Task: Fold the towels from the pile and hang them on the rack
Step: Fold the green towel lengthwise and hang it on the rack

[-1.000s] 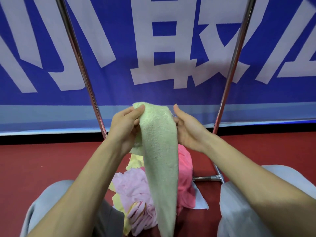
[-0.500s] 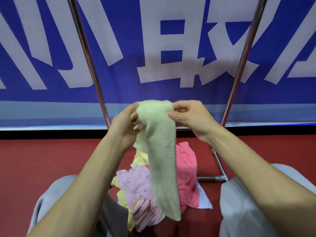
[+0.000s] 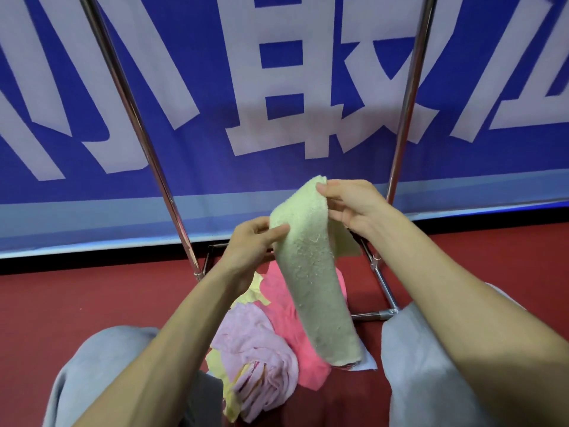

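Observation:
A pale green towel (image 3: 314,272) hangs in a long folded strip in front of me. My right hand (image 3: 354,204) pinches its upper corner, raised high. My left hand (image 3: 249,241) grips the left edge a little lower. Under the strip lies the pile on the red floor: a bright pink towel (image 3: 286,306), a light pink one (image 3: 255,359) and a yellow one (image 3: 228,396). The rack's two chrome uprights (image 3: 138,124) (image 3: 412,87) rise on either side; its top bar is out of view.
The rack's base tubes (image 3: 381,291) lie on the red floor to the right of the pile. A blue banner (image 3: 277,87) with large white characters stands behind. My grey-trousered knees (image 3: 431,365) flank the pile.
My right hand has lifted the towel's top corner up and to the right, and my left hand has slid down its left edge. The strip now slants instead of hanging straight.

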Action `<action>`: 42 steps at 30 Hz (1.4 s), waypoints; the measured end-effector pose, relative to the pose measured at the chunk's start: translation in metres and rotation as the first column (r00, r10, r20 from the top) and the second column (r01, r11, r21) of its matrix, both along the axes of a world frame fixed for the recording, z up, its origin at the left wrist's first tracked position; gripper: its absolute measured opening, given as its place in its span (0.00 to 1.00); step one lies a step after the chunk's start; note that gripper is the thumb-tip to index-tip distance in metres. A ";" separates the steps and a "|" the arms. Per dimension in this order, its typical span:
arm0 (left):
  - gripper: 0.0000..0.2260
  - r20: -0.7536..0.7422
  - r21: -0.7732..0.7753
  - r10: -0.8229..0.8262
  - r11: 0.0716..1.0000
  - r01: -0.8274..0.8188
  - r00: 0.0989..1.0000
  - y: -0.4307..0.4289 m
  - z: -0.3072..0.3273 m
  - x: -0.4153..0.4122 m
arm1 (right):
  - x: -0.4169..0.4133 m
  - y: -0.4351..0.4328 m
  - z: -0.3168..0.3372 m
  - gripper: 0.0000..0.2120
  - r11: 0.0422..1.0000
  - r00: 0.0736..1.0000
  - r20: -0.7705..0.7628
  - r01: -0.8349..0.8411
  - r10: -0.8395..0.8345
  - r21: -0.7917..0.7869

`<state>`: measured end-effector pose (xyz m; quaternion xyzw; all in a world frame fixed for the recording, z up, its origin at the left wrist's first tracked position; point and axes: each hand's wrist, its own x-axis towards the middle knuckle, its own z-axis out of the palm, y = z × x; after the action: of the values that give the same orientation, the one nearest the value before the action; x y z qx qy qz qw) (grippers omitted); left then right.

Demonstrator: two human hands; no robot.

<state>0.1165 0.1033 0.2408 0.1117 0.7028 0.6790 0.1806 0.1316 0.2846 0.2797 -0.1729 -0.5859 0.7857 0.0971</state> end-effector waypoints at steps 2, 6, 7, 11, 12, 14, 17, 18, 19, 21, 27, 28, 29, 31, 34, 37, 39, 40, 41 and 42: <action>0.06 -0.035 0.071 0.040 0.997 -0.037 0.999 -0.001 0.005 0.000 | -0.001 0.002 -0.004 0.05 1.000 1.000 0.009 0.011 -0.011 -0.019; 0.08 -0.106 0.169 0.117 0.981 -0.098 0.987 -0.002 0.016 0.002 | -0.003 -0.006 -0.012 0.05 0.999 0.999 -0.012 -0.038 0.038 -0.030; 0.08 -0.109 0.178 0.137 0.977 -0.117 0.984 -0.003 0.018 0.002 | -0.004 -0.010 -0.015 0.08 0.997 0.998 -0.010 -0.070 0.070 -0.026; 0.09 0.013 0.244 0.197 0.950 -0.195 0.980 -0.013 0.026 -0.001 | -0.003 -0.034 -0.025 0.27 0.937 0.935 0.076 -0.348 0.345 0.021; 0.09 0.067 0.277 0.202 0.937 -0.213 0.977 -0.017 0.028 -0.003 | -0.003 -0.039 -0.028 0.31 0.914 0.911 0.095 -0.405 0.401 0.026; 0.07 0.177 0.352 0.192 0.904 -0.244 0.965 -0.027 0.033 -0.007 | -0.001 -0.046 -0.029 0.34 0.872 0.869 0.104 -0.489 0.484 0.026; 0.09 0.298 0.392 0.218 0.860 -0.327 0.929 -0.039 0.034 -0.013 | -0.001 -0.048 -0.031 0.28 0.839 0.838 0.065 -0.544 0.542 0.000; 0.11 0.327 0.389 0.233 0.850 -0.355 0.916 -0.043 0.033 -0.016 | 0.000 -0.049 -0.030 0.23 0.828 0.827 0.045 -0.561 0.560 0.006; 0.14 0.359 0.381 0.241 0.844 -0.377 0.902 -0.046 0.032 -0.018 | 0.000 -0.048 -0.031 0.18 0.820 0.821 0.034 -0.571 0.571 0.022; 0.14 0.415 0.376 0.214 0.845 -0.381 0.884 -0.049 0.031 -0.022 | 0.001 -0.050 -0.032 0.12 0.810 0.812 0.034 -0.583 0.582 0.066; 0.09 0.372 0.313 0.172 0.902 -0.297 0.912 -0.052 0.032 -0.025 | 0.001 -0.052 -0.034 0.09 0.787 0.793 0.056 -0.609 0.606 0.105; 0.08 0.327 0.292 0.198 0.909 -0.298 0.924 -0.052 0.033 -0.025 | 0.001 -0.050 -0.033 0.10 0.795 0.802 0.048 -0.597 0.595 0.108; 0.05 0.273 0.273 0.220 0.916 -0.295 0.936 -0.053 0.034 -0.025 | 0.001 -0.048 -0.031 0.12 0.807 0.814 0.041 -0.580 0.579 0.110; 0.03 0.185 0.251 0.245 0.925 -0.286 0.952 -0.053 0.036 -0.026 | 0.000 -0.041 -0.028 0.15 0.811 0.818 0.059 -0.575 0.572 0.112; 0.02 0.150 0.244 0.264 0.924 -0.295 0.953 -0.052 0.034 -0.028 | 0.001 -0.035 -0.024 0.14 0.791 0.800 0.144 -0.598 0.582 0.125; 0.02 0.217 0.281 0.275 0.901 -0.330 0.937 -0.048 0.030 -0.029 | 0.003 -0.030 -0.020 0.10 0.815 0.824 0.148 -0.564 0.547 0.135; 0.03 0.248 0.307 0.253 0.895 -0.323 0.935 -0.044 0.027 -0.029 | 0.003 -0.028 -0.015 0.09 0.838 0.851 0.126 -0.524 0.510 0.153; 0.04 0.252 0.315 0.234 0.897 -0.309 0.939 -0.042 0.026 -0.030 | 0.003 -0.027 -0.013 0.08 0.851 0.866 0.117 -0.499 0.486 0.164; 0.05 0.254 0.325 0.212 0.900 -0.290 0.944 -0.040 0.025 -0.029 | 0.003 -0.027 -0.011 0.08 0.868 0.884 0.108 -0.467 0.455 0.171; 0.05 0.256 0.337 0.196 0.900 -0.277 0.947 -0.039 0.024 -0.030 | 0.004 -0.027 -0.009 0.07 0.889 0.904 0.091 -0.426 0.417 0.169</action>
<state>0.0866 0.0644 0.2652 -0.0175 0.5471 0.8238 0.1474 0.1353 0.2576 0.2708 -0.0522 -0.6822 0.7253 -0.0754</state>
